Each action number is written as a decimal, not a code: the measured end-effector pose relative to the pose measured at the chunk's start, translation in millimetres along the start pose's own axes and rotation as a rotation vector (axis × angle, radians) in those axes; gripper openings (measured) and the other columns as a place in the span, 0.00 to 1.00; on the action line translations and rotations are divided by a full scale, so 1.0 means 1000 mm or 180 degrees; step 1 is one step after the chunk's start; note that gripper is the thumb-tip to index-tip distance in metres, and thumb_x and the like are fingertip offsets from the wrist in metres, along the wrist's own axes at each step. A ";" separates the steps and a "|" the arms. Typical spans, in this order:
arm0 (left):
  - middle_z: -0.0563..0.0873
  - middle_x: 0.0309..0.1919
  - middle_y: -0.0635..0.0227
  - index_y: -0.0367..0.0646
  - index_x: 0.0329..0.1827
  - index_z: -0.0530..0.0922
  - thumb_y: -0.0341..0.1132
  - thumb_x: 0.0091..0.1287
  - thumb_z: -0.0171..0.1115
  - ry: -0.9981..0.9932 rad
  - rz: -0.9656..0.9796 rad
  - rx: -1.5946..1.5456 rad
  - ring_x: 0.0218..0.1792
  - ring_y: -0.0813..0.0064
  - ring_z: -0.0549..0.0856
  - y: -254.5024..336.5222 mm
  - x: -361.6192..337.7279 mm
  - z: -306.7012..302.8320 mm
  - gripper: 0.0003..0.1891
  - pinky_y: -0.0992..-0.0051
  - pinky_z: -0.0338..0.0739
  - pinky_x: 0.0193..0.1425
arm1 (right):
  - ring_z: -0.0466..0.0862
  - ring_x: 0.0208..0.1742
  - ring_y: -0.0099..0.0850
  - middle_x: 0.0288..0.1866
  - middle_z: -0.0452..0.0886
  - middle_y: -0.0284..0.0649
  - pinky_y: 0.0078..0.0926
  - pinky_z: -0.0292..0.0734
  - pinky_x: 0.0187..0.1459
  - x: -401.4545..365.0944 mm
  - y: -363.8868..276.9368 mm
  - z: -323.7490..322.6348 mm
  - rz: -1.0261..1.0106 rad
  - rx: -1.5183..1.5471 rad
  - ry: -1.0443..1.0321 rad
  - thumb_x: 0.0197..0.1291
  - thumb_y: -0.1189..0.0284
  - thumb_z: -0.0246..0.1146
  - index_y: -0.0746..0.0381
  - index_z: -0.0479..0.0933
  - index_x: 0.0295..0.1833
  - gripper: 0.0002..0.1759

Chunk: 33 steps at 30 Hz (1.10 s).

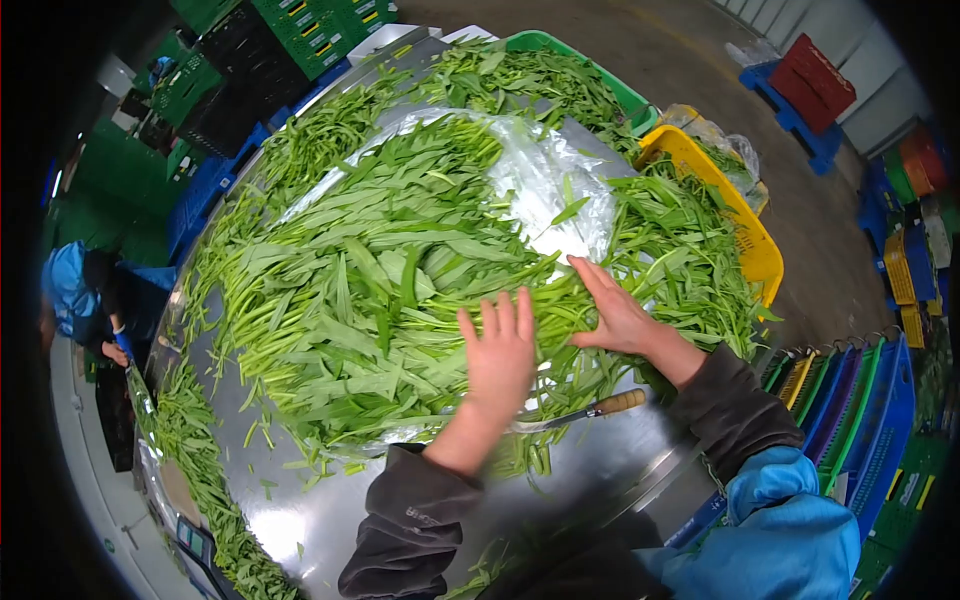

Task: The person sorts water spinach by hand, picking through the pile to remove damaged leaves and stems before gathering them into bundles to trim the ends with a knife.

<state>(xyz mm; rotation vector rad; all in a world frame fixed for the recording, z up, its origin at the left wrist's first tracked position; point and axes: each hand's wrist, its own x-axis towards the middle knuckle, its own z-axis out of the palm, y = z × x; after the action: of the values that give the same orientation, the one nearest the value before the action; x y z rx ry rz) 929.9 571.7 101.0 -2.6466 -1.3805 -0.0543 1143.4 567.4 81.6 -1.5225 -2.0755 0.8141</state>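
A large heap of water spinach (400, 240), with long narrow leaves and hollow-looking stems, covers the metal table (330, 510). My left hand (502, 355) lies on the near part of the heap, palm down with its fingers stretched. To its right, my right hand (622, 318) presses against the stem ends, its thumb and fingers spread apart. A clear plastic sheet (560, 190) shows beneath and behind the greens. Close below my hands lies a knife with a wooden handle (617, 402); part of its blade is hidden by stems.
A yellow crate (755, 250) and a green crate (625, 95) hold more greens at the table's far right. Upright coloured crates (850, 410) stand beside my right arm. At the left, another person (75, 290) works by the table edge. Stacked green crates (320, 35) stand behind.
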 end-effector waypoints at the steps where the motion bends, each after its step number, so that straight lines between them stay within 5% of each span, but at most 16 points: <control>1: 0.70 0.63 0.53 0.38 0.73 0.58 0.41 0.50 0.69 -0.0300 -0.0036 -0.0340 0.66 0.55 0.67 -0.008 0.005 -0.010 0.46 0.45 0.57 0.68 | 0.61 0.72 0.52 0.71 0.59 0.58 0.39 0.59 0.71 -0.002 0.002 -0.001 0.0057 0.0111 0.0172 0.40 0.67 0.76 0.65 0.49 0.75 0.58; 3: 0.74 0.54 0.56 0.37 0.72 0.58 0.43 0.39 0.79 -0.0452 -0.0204 -0.0943 0.57 0.60 0.73 -0.024 0.016 -0.018 0.55 0.53 0.65 0.62 | 0.60 0.73 0.52 0.73 0.56 0.57 0.37 0.60 0.71 -0.009 0.002 -0.006 0.0252 0.0255 0.0336 0.43 0.70 0.75 0.65 0.48 0.75 0.56; 6: 0.75 0.54 0.56 0.35 0.71 0.59 0.42 0.40 0.77 -0.0467 -0.0458 -0.1298 0.57 0.58 0.74 -0.041 0.032 -0.018 0.53 0.53 0.64 0.62 | 0.60 0.73 0.51 0.74 0.55 0.54 0.37 0.61 0.71 -0.027 0.023 -0.004 0.0349 -0.0042 0.0014 0.46 0.73 0.72 0.64 0.50 0.75 0.52; 12: 0.68 0.65 0.47 0.35 0.70 0.61 0.46 0.37 0.77 -0.0462 -0.0390 -0.1091 0.70 0.49 0.61 -0.042 0.037 0.001 0.54 0.49 0.52 0.73 | 0.63 0.72 0.48 0.72 0.60 0.50 0.39 0.64 0.69 -0.035 0.019 -0.001 0.0217 -0.0349 -0.0013 0.47 0.75 0.70 0.59 0.68 0.66 0.37; 16: 0.67 0.66 0.48 0.37 0.73 0.57 0.51 0.38 0.78 -0.0664 -0.0320 -0.0687 0.72 0.49 0.58 -0.045 0.041 -0.003 0.58 0.47 0.47 0.75 | 0.69 0.67 0.43 0.62 0.72 0.46 0.45 0.60 0.70 -0.041 0.007 -0.002 -0.0548 -0.0636 0.0489 0.47 0.71 0.70 0.61 0.74 0.55 0.27; 18: 0.69 0.63 0.49 0.37 0.72 0.57 0.51 0.38 0.79 -0.0984 -0.0329 -0.0976 0.72 0.49 0.60 -0.049 0.045 -0.002 0.58 0.48 0.47 0.75 | 0.72 0.62 0.43 0.53 0.76 0.43 0.43 0.62 0.69 -0.050 0.018 0.000 -0.0763 -0.0639 -0.0286 0.47 0.71 0.69 0.63 0.75 0.49 0.21; 19: 0.73 0.59 0.51 0.36 0.71 0.60 0.48 0.37 0.80 -0.0772 -0.0288 -0.1040 0.70 0.52 0.63 -0.050 0.043 -0.001 0.56 0.51 0.50 0.75 | 0.74 0.58 0.43 0.48 0.77 0.41 0.43 0.64 0.67 -0.053 0.021 0.001 -0.1110 -0.0416 -0.0087 0.49 0.70 0.68 0.64 0.75 0.45 0.18; 22: 0.76 0.56 0.53 0.36 0.68 0.65 0.45 0.36 0.80 -0.0784 -0.0365 -0.1563 0.68 0.55 0.67 -0.057 0.045 -0.005 0.52 0.53 0.51 0.75 | 0.74 0.58 0.44 0.48 0.76 0.43 0.41 0.66 0.64 -0.059 0.023 -0.009 -0.1087 -0.0190 -0.0207 0.50 0.69 0.69 0.65 0.75 0.45 0.18; 23: 0.79 0.53 0.53 0.35 0.63 0.69 0.42 0.36 0.79 -0.0616 -0.0361 -0.1551 0.61 0.58 0.75 -0.058 0.046 -0.008 0.47 0.60 0.62 0.71 | 0.74 0.58 0.44 0.48 0.76 0.43 0.41 0.66 0.64 -0.061 0.021 -0.011 -0.1069 -0.0192 -0.0193 0.50 0.69 0.69 0.65 0.75 0.45 0.18; 27: 0.83 0.52 0.52 0.32 0.60 0.72 0.36 0.40 0.73 -0.0706 -0.0725 -0.2706 0.48 0.61 0.85 -0.075 0.053 -0.028 0.39 0.71 0.78 0.55 | 0.74 0.58 0.45 0.52 0.77 0.46 0.38 0.68 0.63 -0.063 0.017 -0.017 -0.0330 0.0469 -0.0346 0.48 0.68 0.71 0.65 0.74 0.53 0.26; 30: 0.83 0.51 0.55 0.30 0.61 0.71 0.29 0.43 0.71 -0.0304 -0.0864 -0.3982 0.49 0.65 0.84 -0.102 0.051 -0.022 0.37 0.70 0.77 0.59 | 0.74 0.58 0.45 0.55 0.77 0.47 0.38 0.68 0.62 -0.055 0.011 -0.031 0.0042 0.0818 -0.0497 0.45 0.71 0.68 0.62 0.72 0.59 0.31; 33: 0.82 0.52 0.57 0.27 0.65 0.65 0.25 0.49 0.65 -0.0054 -0.1395 -0.4441 0.49 0.70 0.83 -0.118 0.047 -0.042 0.36 0.71 0.75 0.59 | 0.76 0.56 0.44 0.54 0.78 0.45 0.36 0.71 0.59 -0.040 -0.011 -0.043 -0.0532 0.0105 0.0793 0.46 0.83 0.58 0.63 0.75 0.54 0.24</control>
<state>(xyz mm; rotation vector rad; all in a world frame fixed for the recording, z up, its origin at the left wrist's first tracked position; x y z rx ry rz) 862.2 669.8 161.5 -3.0217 -2.4995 -1.5510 1175.3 535.5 120.4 -1.3368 -1.9629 0.5633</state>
